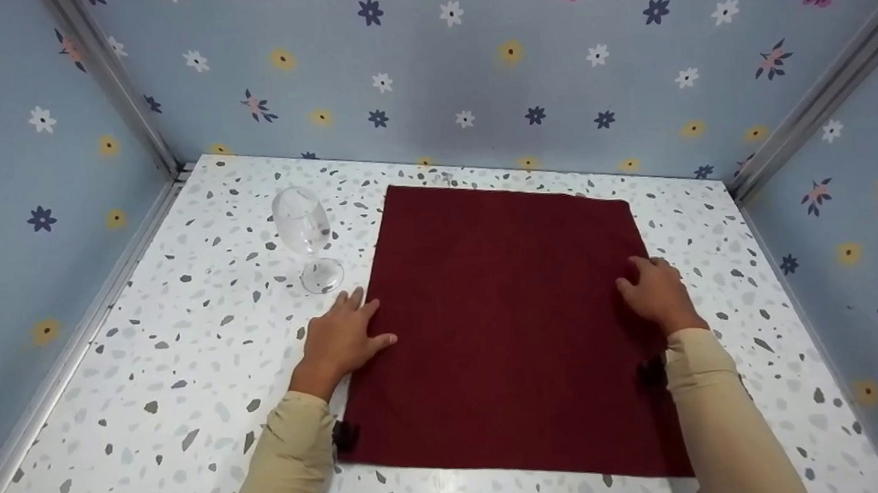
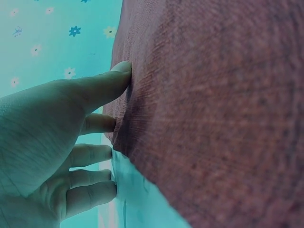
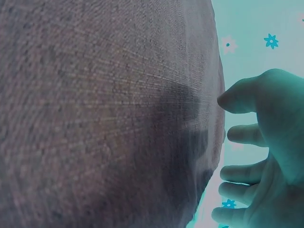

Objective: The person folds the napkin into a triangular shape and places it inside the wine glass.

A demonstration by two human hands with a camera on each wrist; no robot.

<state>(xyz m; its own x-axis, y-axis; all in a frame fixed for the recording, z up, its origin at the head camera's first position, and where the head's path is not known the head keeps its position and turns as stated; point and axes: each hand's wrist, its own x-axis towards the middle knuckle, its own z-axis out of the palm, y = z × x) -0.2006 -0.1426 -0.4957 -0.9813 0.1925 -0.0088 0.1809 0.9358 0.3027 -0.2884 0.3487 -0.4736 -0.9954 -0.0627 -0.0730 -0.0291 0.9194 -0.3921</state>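
Observation:
A dark red cloth (image 1: 503, 326) lies spread flat on the speckled table. My left hand (image 1: 341, 338) rests at its left edge, fingers spread; in the left wrist view the thumb (image 2: 107, 88) touches the cloth (image 2: 213, 104) and the other fingertips lie along its border. Over the right edge is my right hand (image 1: 658, 291), its fingers loosely bent. In the right wrist view the thumb and fingers of that hand (image 3: 266, 156) stand apart beside the cloth (image 3: 104, 114), with nothing between them. The cloth shows faint creases.
A clear stemmed glass (image 1: 302, 222) stands on the table (image 1: 210, 326) to the left of the cloth, just beyond my left fingertips. Flower-patterned panels (image 1: 445, 73) enclose the table at the back and both sides, with metal rails (image 1: 111, 83) at the corners.

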